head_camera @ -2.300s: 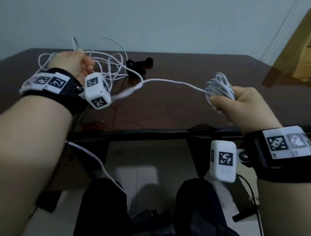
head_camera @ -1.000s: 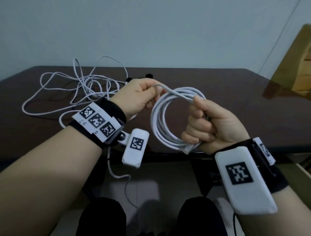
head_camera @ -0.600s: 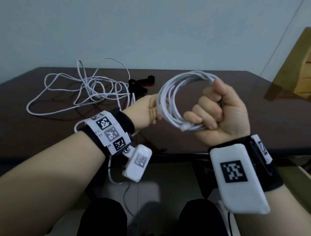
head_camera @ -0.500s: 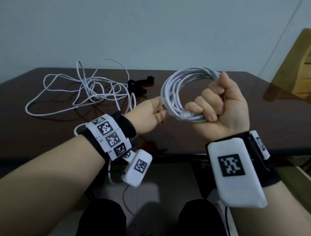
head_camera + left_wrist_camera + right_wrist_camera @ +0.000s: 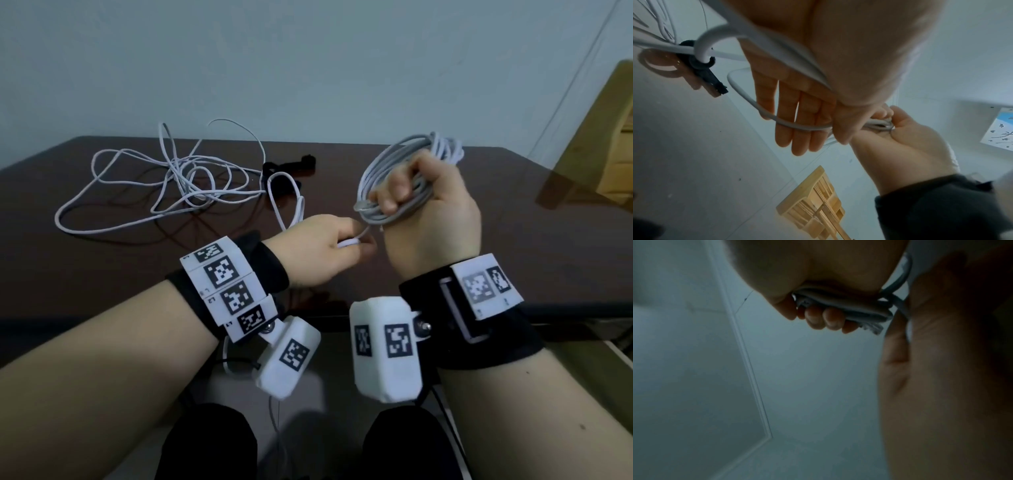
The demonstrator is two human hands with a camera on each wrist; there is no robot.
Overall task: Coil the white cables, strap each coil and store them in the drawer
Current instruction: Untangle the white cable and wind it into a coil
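My right hand (image 5: 399,200) grips a coil of white cable (image 5: 387,164) above the dark table (image 5: 513,240); its fingers curl round the bundle (image 5: 840,305), and a clear connector (image 5: 872,327) sticks out past them. Just below the coil, my left hand (image 5: 359,245) pinches that cable's loose tail (image 5: 795,127) between thumb and fingers, and the tail loops back over the table. A second white cable (image 5: 171,185) lies loose and tangled at the back left. Black straps (image 5: 287,168) lie beside it.
A light wooden unit (image 5: 609,144) stands past the table's right end; in the left wrist view it shows compartments (image 5: 818,203). The table's front edge (image 5: 548,308) runs under my wrists, with my knees below it.
My right wrist has turned, so the coil now faces away. My left hand has dropped from the coil's side to just beneath it, holding the tail.
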